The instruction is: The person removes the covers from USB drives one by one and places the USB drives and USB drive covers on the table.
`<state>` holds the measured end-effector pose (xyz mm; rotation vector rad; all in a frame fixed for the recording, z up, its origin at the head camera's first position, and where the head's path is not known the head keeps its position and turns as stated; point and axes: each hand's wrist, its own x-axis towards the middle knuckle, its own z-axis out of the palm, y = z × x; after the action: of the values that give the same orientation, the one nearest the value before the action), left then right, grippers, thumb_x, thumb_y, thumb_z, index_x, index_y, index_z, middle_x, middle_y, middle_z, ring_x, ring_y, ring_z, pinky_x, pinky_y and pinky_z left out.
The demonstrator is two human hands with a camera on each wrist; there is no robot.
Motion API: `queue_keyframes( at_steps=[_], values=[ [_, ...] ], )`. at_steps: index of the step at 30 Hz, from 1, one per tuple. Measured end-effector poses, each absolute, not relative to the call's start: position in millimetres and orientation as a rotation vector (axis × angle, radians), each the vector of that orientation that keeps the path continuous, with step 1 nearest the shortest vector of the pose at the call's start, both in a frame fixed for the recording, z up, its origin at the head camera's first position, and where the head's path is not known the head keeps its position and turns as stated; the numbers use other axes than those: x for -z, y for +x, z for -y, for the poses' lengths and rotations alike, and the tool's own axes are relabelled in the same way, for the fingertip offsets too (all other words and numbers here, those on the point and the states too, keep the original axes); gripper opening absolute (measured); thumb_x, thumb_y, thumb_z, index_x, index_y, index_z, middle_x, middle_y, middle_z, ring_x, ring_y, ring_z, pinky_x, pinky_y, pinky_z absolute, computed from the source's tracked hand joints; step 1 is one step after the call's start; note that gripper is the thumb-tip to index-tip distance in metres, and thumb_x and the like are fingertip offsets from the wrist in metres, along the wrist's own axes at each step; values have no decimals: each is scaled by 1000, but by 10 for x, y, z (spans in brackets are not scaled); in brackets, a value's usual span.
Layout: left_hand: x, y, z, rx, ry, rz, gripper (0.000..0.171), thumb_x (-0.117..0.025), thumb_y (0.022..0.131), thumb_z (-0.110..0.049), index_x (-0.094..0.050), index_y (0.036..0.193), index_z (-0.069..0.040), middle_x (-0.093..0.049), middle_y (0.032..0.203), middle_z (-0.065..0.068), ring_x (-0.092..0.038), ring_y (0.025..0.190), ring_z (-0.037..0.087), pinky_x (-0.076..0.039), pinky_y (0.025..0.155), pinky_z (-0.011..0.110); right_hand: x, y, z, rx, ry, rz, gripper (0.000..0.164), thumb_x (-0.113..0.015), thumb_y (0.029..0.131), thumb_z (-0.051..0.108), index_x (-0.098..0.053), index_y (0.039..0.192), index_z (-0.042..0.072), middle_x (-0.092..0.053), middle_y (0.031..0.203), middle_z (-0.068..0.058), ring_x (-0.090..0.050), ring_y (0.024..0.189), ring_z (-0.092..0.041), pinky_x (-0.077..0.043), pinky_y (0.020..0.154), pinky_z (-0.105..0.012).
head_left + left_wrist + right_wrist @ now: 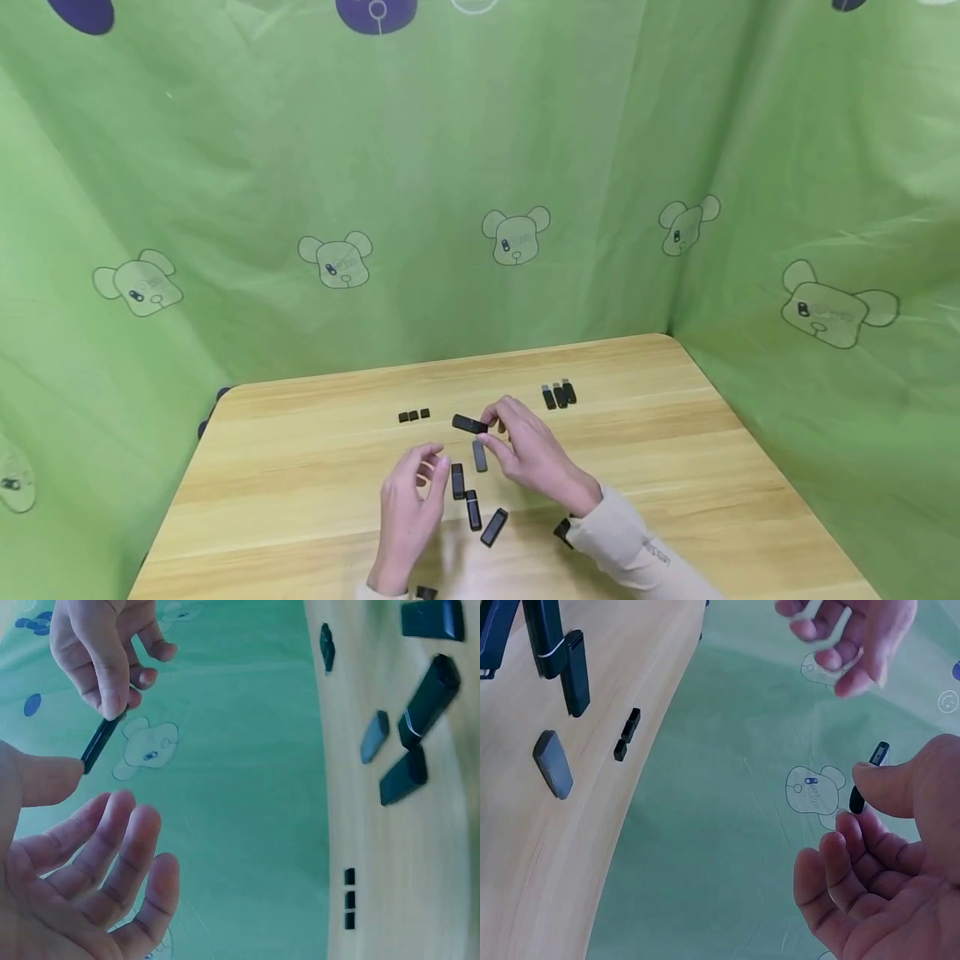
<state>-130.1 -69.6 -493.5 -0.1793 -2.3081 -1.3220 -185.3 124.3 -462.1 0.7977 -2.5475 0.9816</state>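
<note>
My right hand (pixel 534 450) pinches a black USB stick (pixel 468 424) between thumb and fingertips, above the table. The stick (pixel 857 796) points away from the hand in the right wrist view. My left hand (pixel 411 500) stands to the left and nearer, apart from the stick, its fingers loosely bent with nothing between them. Below the hands lie a greyish stick (pixel 480 456), a black stick (pixel 458 482), a stick with a pale band (pixel 473 510) and another black stick (pixel 494 527).
Three small black caps (pixel 414 415) form a row farther back on the wooden table (pixel 300 467). Toward the back right lie three uncapped USB sticks (pixel 559 395), metal plugs pointing away. A green curtain (pixel 450 167) with bear-head prints hangs behind the table and at its sides.
</note>
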Motion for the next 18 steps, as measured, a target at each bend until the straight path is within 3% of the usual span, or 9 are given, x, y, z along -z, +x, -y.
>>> queue_keyframes(
  at_steps=[9, 13, 18],
  values=[
    [4783, -1349, 594, 1270, -233, 2252, 17, -67, 98, -20, -71, 109, -8, -70, 100, 4, -64, 82, 10, -55, 70, 27, 4580, -1757, -1245, -977, 828, 2502, 20, -75, 91, 12, -60, 105, 10, -62, 97, 2, -61, 88, -20, -54, 75, -27],
    [4739, -1375, 560, 1274, -242, 2241, 19, -66, 99, -22, -71, 110, -9, -68, 108, 6, -65, 88, 14, -56, 72, 32, 4575, -1720, -1238, -952, 861, 2495, 20, -74, 91, 13, -60, 105, 11, -62, 98, 2, -59, 88, -14, -54, 75, -26],
    [4709, -1394, 528, 1280, -258, 2229, 14, -64, 100, -21, -69, 104, -9, -67, 108, 4, -64, 90, 14, -55, 71, 28, 4581, -1678, -1233, -927, 903, 2477, 20, -73, 92, 14, -59, 106, 11, -62, 98, 3, -57, 88, -9, -54, 76, -23]
  ],
)
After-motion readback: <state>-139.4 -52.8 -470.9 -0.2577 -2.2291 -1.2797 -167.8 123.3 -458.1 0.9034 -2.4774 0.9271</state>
